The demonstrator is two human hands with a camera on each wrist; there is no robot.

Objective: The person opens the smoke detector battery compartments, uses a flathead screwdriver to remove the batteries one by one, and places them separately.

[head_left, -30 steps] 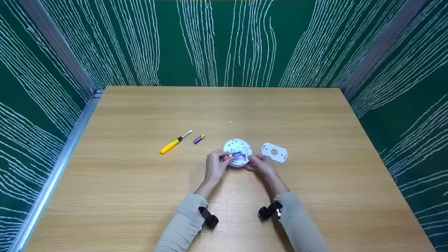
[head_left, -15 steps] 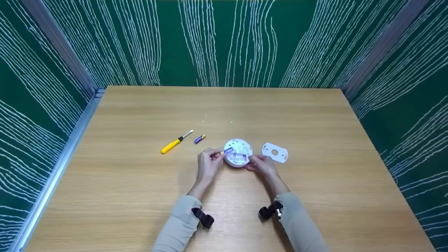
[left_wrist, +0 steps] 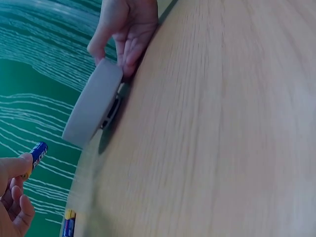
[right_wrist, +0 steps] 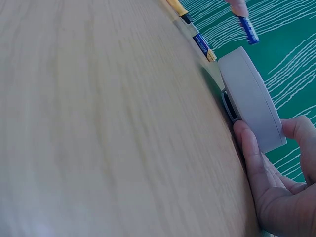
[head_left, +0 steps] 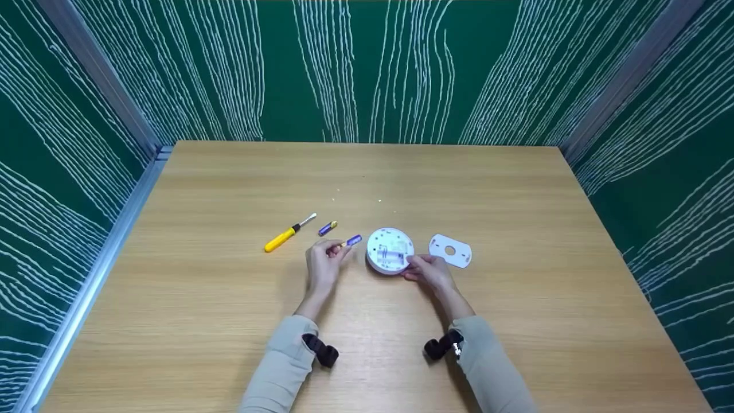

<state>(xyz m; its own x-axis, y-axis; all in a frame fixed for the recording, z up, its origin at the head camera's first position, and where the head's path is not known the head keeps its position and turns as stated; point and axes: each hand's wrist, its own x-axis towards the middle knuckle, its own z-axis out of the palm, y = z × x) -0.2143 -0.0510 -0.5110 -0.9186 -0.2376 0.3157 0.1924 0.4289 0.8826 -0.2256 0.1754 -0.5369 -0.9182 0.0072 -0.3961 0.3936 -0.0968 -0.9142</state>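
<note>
My left hand pinches a blue and yellow battery between thumb and finger, to the left of a round white device. In the left wrist view that battery points up, held by its yellow end. My right hand grips the near right rim of the white device, thumb on top and fingers underneath. The device looks like a smoke alarm, its back with a battery bay facing up. In the right wrist view the device is tilted, its far side raised over the tabletop.
A second battery lies on the wooden table beside a yellow-handled screwdriver. Right of the device lies a flat white mounting plate with a central hole. Tiny white bits are scattered farther back. Green walls with white lines stand around the table.
My left hand has moved left with the battery, from over the device's battery bay to beside the device, uncovering the bay. The right hand keeps its hold with hardly any movement.
</note>
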